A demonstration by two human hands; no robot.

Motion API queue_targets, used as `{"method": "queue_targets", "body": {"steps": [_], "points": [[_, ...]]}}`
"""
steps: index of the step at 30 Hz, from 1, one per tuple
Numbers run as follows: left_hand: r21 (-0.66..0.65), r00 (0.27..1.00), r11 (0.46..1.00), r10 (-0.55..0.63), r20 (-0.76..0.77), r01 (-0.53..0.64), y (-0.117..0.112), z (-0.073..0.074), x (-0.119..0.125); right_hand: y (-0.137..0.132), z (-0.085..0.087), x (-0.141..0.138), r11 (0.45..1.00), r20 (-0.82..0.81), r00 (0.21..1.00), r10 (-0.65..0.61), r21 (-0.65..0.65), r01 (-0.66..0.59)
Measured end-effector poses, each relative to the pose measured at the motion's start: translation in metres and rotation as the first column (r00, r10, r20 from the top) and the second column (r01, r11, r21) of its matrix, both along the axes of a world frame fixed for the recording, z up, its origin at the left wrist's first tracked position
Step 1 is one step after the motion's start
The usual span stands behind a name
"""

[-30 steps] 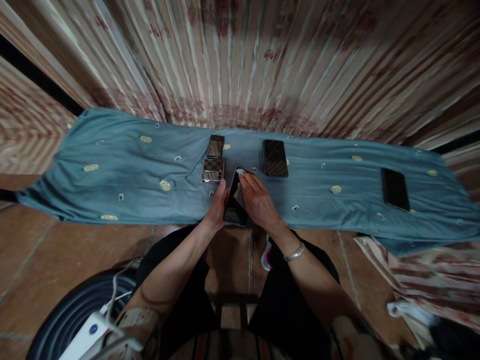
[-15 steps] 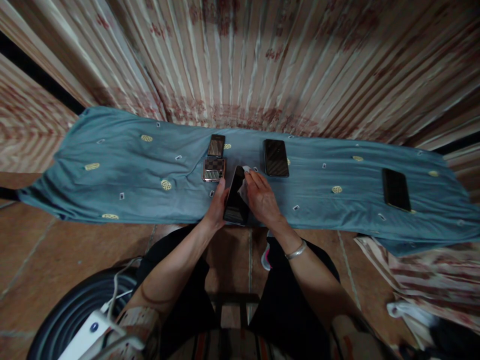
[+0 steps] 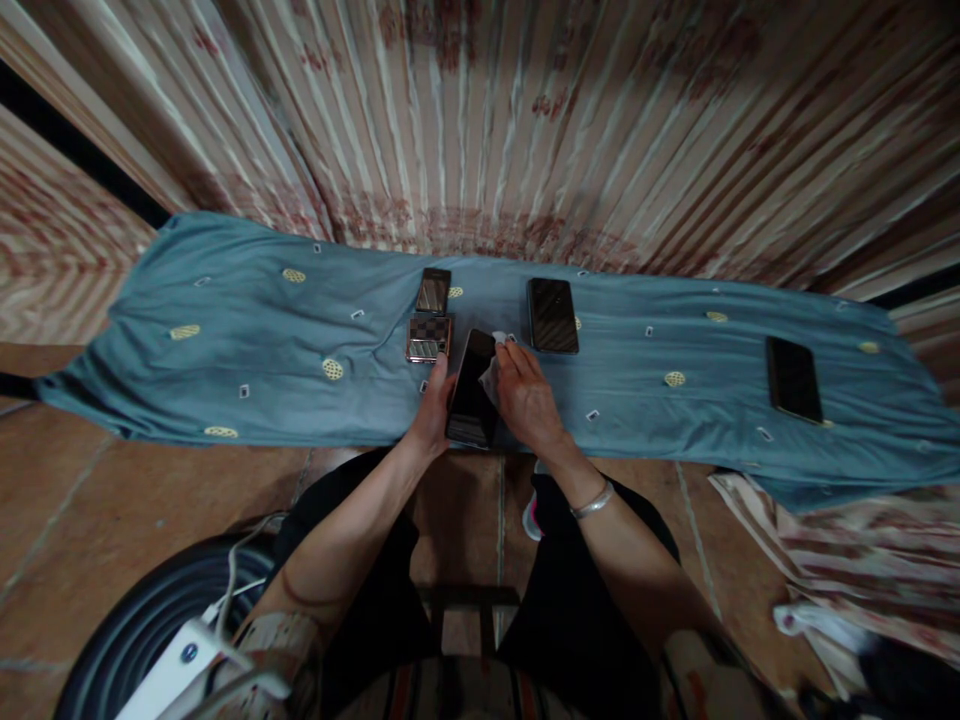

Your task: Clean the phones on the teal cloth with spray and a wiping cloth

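Note:
A dark smartphone [image 3: 472, 395] is tilted near the front edge of the cloth-covered table. My left hand [image 3: 433, 408] grips it along its left side, thumb pointing up and the other fingers hidden beneath. In my right hand [image 3: 527, 395] a white tissue [image 3: 491, 378] is pinched at the phone's right edge. Just beyond my left thumb lies a checkered compact-like object [image 3: 429, 338] with a shiny rim. Behind that rests a small dark phone [image 3: 434, 291]. A larger black phone [image 3: 553, 316] lies beyond my right hand.
A blue patterned cloth [image 3: 630, 400] covers the long narrow table. Another black phone [image 3: 794, 380] lies toward its right end. Pleated curtains [image 3: 465, 130] hang directly behind. On the floor at lower left are a black coiled round object [image 3: 112, 620] and a white power strip [image 3: 169, 675].
My right hand and the tissue have shifted slightly right across the phone, toward its edge. The phone has turned a little in my left hand, showing more of its screen.

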State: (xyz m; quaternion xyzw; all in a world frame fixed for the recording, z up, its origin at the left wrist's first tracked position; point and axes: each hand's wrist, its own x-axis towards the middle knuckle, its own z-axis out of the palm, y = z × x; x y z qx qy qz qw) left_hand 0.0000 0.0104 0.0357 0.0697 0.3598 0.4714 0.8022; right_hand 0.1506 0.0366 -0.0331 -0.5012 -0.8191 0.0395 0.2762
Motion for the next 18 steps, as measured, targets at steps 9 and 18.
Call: {"method": "queue_targets", "body": {"steps": [9, 18], "points": [[-0.042, 0.997, 0.999, 0.018, -0.077, -0.022, 0.000, 0.003, -0.002, -0.002, 0.004, 0.000, 0.998, -0.017, 1.000, 0.025, -0.049, -0.025], [0.003, 0.993, 0.999, 0.036, -0.112, -0.036, 0.005, -0.006, -0.010, -0.008, 0.007, -0.004, 0.996, -0.053, 0.996, 0.066, -0.059, -0.069]]}}
